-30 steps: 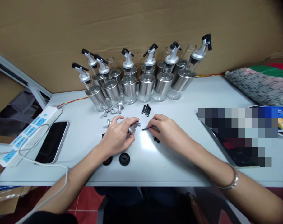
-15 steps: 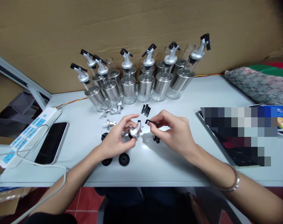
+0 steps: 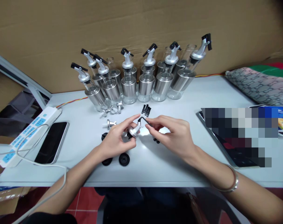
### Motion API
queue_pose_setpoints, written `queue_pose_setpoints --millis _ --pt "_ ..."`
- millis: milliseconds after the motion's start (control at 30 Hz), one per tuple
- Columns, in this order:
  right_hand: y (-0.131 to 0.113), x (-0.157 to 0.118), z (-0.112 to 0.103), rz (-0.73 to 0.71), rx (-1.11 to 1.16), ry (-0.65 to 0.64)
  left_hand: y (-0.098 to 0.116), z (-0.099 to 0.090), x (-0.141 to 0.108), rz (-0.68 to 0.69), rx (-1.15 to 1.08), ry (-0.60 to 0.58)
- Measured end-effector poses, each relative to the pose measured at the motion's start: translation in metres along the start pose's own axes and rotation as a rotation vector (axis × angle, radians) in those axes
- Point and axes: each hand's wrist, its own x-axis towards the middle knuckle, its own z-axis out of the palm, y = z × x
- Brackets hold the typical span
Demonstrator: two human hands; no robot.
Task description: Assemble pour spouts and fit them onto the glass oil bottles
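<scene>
My left hand [image 3: 118, 135] grips a silver pour spout [image 3: 133, 130] with a black base, its narrow tip pointing up. Pinched in my right hand [image 3: 171, 130] is a small black lever [image 3: 146, 121], whose bent end meets the spout's black tip. More black levers [image 3: 146, 110] lie in a group just behind the hands. Several small black parts [image 3: 156, 141] are partly covered by my right hand. Loose silver spouts [image 3: 113, 109] lie behind my left hand, with another spout [image 3: 111, 124] close beside it. Round black pieces [image 3: 124, 159] rest near my left wrist, some partly hidden.
Several glass-and-steel bottles [image 3: 129, 90] stand along the cardboard wall [image 3: 141, 25], many topped with spouts. A phone [image 3: 52, 143] and a power strip [image 3: 30, 135] with a white cable lie at left. At right are a dark tablet-like device [image 3: 237, 155] and a patterned cloth [image 3: 255, 87].
My right hand has moved slightly left, bringing the black lever's bent end onto the spout's tip. My left hand stays nearly in place, holding the spout.
</scene>
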Motion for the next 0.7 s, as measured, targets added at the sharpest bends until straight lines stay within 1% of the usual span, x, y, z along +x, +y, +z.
queue_pose_setpoints --millis 200,467,567,700 --pt "0.0009 -0.0008 0.0009 -0.110 -0.009 -0.002 -0.0013 0.0001 -0.0013 0.003 0.106 0.020" --pt "0.0024 -0.0026 0.0045 -0.117 -0.005 0.000 0.0017 0.0011 -0.0010 0.050 0.196 0.045" --pt "0.0032 -0.0029 0.0054 -0.138 0.004 0.010 0.0036 0.0011 0.0004 0.064 0.184 0.035" --pt "0.0047 -0.0039 0.0064 -0.164 -0.002 -0.033 0.0052 0.0008 0.0018 0.039 0.142 0.026"
